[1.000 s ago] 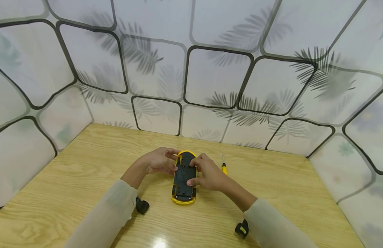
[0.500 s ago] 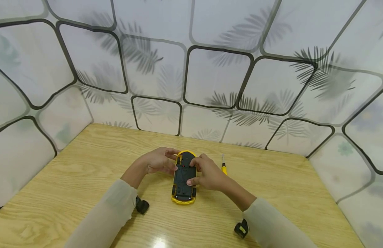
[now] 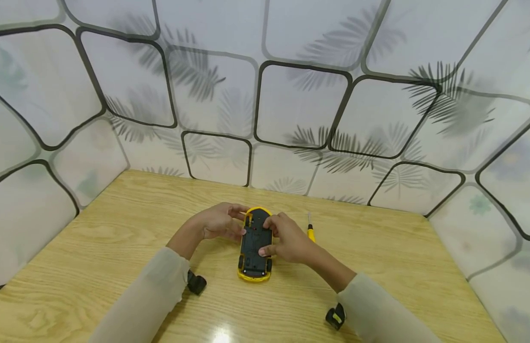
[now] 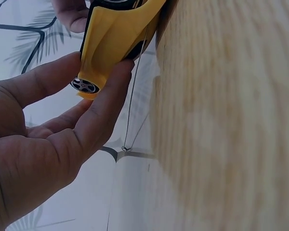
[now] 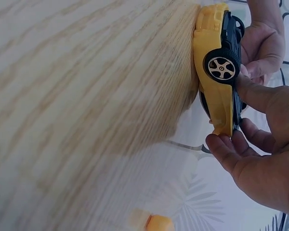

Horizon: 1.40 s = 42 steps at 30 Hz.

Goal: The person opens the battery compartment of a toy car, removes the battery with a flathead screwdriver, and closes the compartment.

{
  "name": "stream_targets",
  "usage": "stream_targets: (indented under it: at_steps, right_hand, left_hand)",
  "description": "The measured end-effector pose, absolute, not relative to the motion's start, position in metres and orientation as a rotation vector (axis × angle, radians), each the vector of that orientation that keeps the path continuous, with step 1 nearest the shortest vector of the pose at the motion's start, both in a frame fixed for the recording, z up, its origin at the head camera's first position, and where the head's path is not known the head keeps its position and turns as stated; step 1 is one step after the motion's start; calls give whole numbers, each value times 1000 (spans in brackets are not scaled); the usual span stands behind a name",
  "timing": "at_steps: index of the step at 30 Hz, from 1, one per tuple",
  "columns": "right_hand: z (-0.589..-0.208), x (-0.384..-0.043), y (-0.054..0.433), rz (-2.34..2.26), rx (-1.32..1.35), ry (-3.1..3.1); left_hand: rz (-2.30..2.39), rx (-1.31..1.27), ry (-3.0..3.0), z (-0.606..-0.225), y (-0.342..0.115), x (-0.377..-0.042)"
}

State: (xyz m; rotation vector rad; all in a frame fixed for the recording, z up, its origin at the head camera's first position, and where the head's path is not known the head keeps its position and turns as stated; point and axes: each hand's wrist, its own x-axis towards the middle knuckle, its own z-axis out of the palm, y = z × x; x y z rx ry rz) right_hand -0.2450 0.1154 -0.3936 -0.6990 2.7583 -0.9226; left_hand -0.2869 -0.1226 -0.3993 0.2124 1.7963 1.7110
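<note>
A yellow toy car (image 3: 253,243) lies upside down on the table, its black underside facing up. My left hand (image 3: 222,223) grips its far left side, thumb and fingers on either side of the yellow body (image 4: 108,41) near a silver-rimmed wheel (image 4: 85,85). From the right, my right hand (image 3: 291,240) holds the car, its thumb on the black base and its fingers curled at the far right edge. The right wrist view shows one wheel (image 5: 221,68) beside the right thumb; the far right wheel is hidden from the head view by the fingers.
Just right of my right hand lies a screwdriver (image 3: 310,232) with a yellow handle, its shaft pointing to the back. A thin wire (image 4: 131,98) with a small loop at its end shows beside the car in the left wrist view. A patterned wall (image 3: 299,105) rises behind the wooden table (image 3: 376,257).
</note>
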Motion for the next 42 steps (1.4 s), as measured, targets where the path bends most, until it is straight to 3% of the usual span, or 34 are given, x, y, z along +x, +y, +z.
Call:
stream_targets:
  at_steps: [42]
  right_hand:
    - [-391,-235,119,-979,-866,2823]
  left_hand:
    - [1749,204,1772,-401,-121,-288]
